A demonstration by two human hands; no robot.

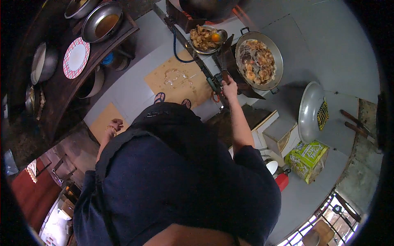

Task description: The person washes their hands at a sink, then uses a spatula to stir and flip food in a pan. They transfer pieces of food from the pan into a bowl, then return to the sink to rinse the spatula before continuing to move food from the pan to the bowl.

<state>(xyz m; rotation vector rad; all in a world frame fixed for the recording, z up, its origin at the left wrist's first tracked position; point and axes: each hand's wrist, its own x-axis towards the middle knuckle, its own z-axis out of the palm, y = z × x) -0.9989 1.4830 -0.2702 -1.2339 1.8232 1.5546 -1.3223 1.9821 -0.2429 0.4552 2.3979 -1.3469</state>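
My right hand [229, 88] is closed around the brown handle of a long, dark tool [225, 61] beside the stove; its exact kind I cannot make out. Just right of it, a wide two-handled wok [280, 61] holds browned pieces of food [258, 61] in bubbling oil. Above the hand, a metal bowl [196, 50] contains more fried pieces [202, 37] and a ladle [222, 36] with something orange in it. My left hand [116, 124], with a bracelet at the wrist, hangs away from everything, fingers loosely bent and apparently holding nothing.
Left, a dark wooden shelf carries a checked-rim plate [76, 58] and metal pans [101, 22]. Cardboard [164, 78] with wet spots lies on the floor by my feet. A large metal basin [310, 110], a green-yellow bag [305, 160] and a blue hose [175, 47] are around.
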